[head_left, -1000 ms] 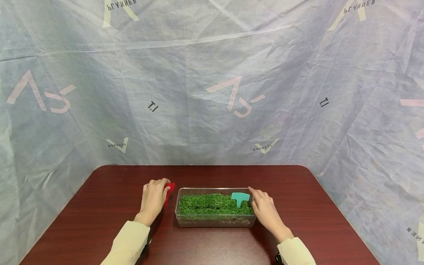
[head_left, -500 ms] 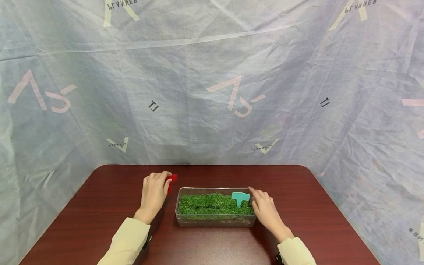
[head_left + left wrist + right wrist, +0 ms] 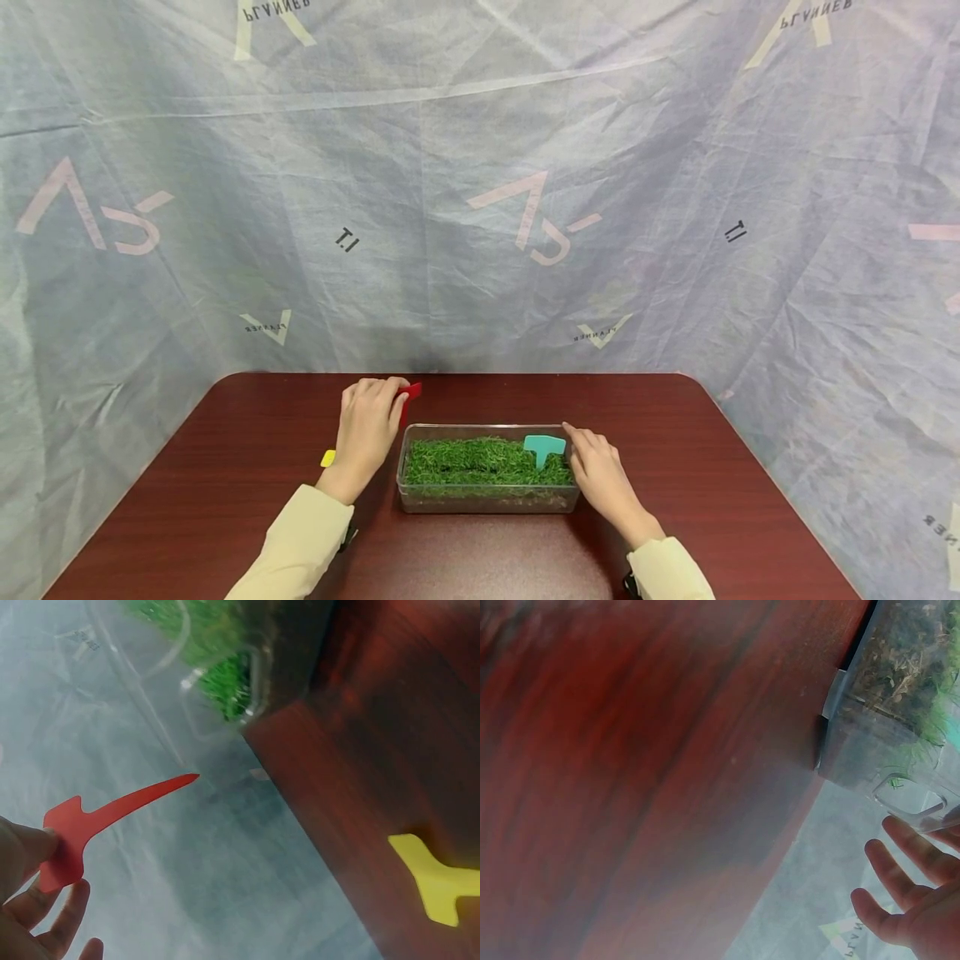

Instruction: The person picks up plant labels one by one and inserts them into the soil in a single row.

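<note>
Red T-shaped plant label (image 3: 67,832) pinched by left hand (image 3: 369,423)
The grass-filled container's (image 3: 487,505) right end is touched by relaxed right hand (image 3: 602,473).

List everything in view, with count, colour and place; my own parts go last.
Table: one, reddish brown, below everything.
Tub: one, clear, on the table.
Grass: one patch, green, inside the tub.
Dry material: one layer, brown, beneath the grass.
Teal tag: one, teal, upright in the grass, right side.
Red tag: one, red, pinched in the left hand.
Yellow tag: one, yellow, on the table left of the tub.
Cloth: grey with printed marks, around the table; number of sheets unclear.
Sleeves: two, cream, on the arms.
Left hand: one, left of the tub.
Right hand: one, at the tub's right end.
</note>
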The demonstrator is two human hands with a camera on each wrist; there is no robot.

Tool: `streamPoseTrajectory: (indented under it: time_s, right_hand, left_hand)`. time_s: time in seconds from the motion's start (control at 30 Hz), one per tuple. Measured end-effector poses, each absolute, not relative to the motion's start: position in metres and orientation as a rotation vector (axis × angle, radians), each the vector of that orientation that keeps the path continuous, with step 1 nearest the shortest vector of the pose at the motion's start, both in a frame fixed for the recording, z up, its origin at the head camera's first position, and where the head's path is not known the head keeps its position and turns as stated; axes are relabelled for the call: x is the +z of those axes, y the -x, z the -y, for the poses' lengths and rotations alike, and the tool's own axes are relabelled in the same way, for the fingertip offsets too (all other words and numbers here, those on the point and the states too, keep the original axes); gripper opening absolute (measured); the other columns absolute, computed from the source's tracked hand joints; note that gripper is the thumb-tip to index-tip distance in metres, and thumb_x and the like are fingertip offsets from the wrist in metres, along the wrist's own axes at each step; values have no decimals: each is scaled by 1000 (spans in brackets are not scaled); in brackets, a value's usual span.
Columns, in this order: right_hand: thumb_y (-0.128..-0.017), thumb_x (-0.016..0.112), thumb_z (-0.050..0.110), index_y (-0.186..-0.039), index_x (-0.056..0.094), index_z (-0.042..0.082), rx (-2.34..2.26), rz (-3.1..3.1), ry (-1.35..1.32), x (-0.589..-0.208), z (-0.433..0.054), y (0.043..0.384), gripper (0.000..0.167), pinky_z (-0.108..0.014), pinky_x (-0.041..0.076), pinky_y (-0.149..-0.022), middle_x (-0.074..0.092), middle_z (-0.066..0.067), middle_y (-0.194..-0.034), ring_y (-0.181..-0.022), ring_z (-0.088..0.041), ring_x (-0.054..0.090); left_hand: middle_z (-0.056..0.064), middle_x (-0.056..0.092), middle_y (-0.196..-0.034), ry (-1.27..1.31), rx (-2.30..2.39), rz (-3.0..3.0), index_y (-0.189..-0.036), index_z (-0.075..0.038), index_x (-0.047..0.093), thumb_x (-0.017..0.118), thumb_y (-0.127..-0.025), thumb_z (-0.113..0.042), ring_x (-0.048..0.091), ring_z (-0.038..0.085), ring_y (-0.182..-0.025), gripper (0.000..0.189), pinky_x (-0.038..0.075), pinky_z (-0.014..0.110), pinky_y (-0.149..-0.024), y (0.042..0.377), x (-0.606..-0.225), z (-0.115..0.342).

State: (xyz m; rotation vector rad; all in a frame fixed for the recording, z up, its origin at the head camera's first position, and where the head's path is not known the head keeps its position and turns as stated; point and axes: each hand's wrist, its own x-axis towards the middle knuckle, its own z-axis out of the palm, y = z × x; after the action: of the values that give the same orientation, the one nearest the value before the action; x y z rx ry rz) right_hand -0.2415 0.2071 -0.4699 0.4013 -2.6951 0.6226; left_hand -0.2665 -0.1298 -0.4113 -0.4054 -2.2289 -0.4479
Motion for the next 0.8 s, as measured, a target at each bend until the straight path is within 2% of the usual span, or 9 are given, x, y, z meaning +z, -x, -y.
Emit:
streamPoseTrajectory:
  time_s: [0.47,0.8]
  right_hand:
    - [-92,48,7,-133,46,6,628,2696,-405,-471,-207,242,41,-56,36,-89,57,-12,-117,-110,-33,49]
    - [-91,48,6,-132,47,5,618,2682,-409,-471,-207,243,41,-57,37,-88,58,-13,-117,-108,-33,51]
  left_hand:
    - [1,68,-84,508,-460,2174,-96,-14,65,65,-84,-17,54,21,-85,12,38,43,-82,258,-399,102]
    - [-3,67,-85,563,-489,2200,-95,-18,64,67,-83,-17,55,19,-87,12,40,41,-84,250,-409,76]
